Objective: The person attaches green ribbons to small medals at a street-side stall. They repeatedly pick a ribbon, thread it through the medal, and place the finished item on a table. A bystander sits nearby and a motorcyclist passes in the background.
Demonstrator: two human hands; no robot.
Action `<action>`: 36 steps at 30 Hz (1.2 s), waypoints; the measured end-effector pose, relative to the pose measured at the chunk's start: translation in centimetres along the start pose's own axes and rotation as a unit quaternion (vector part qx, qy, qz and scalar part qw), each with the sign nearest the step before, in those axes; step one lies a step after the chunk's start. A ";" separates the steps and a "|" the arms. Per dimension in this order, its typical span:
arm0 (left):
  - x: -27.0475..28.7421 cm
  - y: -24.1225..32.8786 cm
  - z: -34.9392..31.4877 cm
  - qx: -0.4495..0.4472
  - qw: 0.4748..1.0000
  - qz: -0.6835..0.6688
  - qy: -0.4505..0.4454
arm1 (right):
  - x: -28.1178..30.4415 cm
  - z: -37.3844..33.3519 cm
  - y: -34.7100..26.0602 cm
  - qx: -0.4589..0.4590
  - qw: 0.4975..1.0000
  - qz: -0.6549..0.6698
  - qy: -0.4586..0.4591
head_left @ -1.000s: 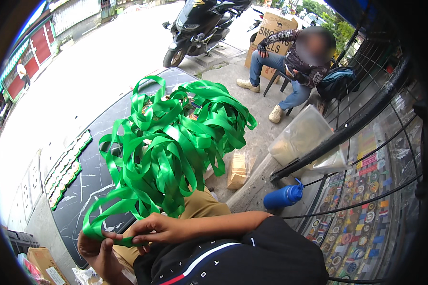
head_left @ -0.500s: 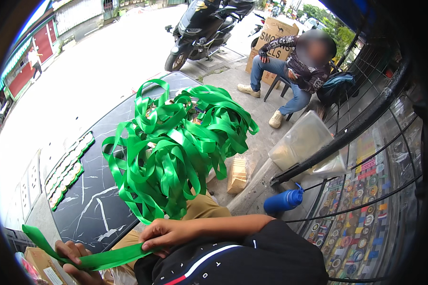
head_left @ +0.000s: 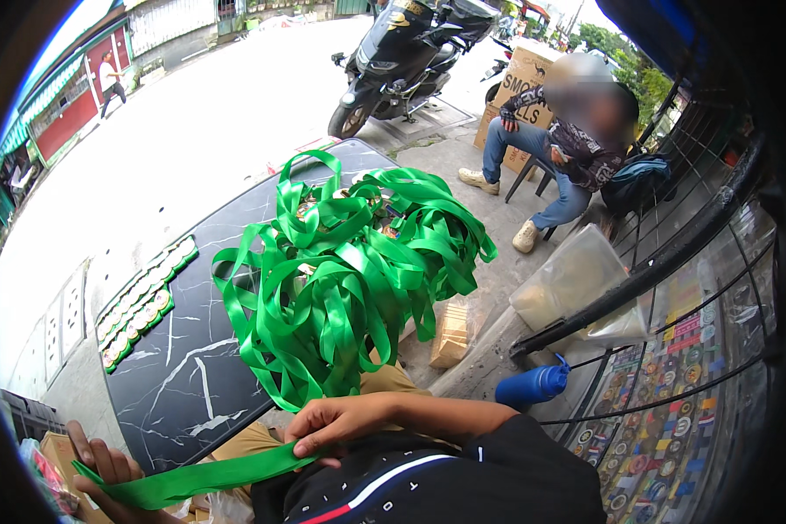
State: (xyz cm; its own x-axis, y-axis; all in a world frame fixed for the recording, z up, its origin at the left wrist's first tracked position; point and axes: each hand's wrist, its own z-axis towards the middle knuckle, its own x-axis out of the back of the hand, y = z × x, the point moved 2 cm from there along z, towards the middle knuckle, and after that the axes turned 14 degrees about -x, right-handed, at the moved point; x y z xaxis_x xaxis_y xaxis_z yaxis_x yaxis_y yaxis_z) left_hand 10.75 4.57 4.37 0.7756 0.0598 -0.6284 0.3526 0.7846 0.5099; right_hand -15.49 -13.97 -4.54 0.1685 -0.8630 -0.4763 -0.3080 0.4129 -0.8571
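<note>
Where hands (head_left: 236,454) stretch ribbon (head_left: 192,479): ribbon heap (head_left: 349,271) ahead.

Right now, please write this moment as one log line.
left hand: holds green ribbon end | right hand: pinches same ribbon | ribbon pile on black table

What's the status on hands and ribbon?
Left hand and right hand both grip one green ribbon, stretched flat between them. Ribbon pile on black table beyond. Nothing blocking.

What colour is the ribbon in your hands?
Green: the ribbon shows best in the head view, like the pile on the table.
</note>
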 end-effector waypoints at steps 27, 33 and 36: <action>-3.7 -2.3 -1.1 0.217 0.796 0.398 -0.400 | -2.3 -5.3 -6.4 0.103 0.979 0.006 0.174; -3.1 -1.3 -0.8 0.155 0.885 0.440 -0.001 | -1.4 -5.8 -6.3 0.154 0.972 0.055 0.170; -3.5 -1.3 -0.3 0.080 0.845 0.520 -0.099 | -1.0 -5.6 -5.4 0.075 0.986 0.018 0.145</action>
State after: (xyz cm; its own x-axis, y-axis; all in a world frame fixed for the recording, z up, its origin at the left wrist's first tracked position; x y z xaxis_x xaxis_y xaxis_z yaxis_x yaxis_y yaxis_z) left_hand 7.46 3.51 5.75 0.7763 0.5481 0.3113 -0.5193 0.2763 0.8087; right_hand -19.25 -16.96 1.62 -0.1218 -0.8850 -0.4493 -0.1629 0.4644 -0.8705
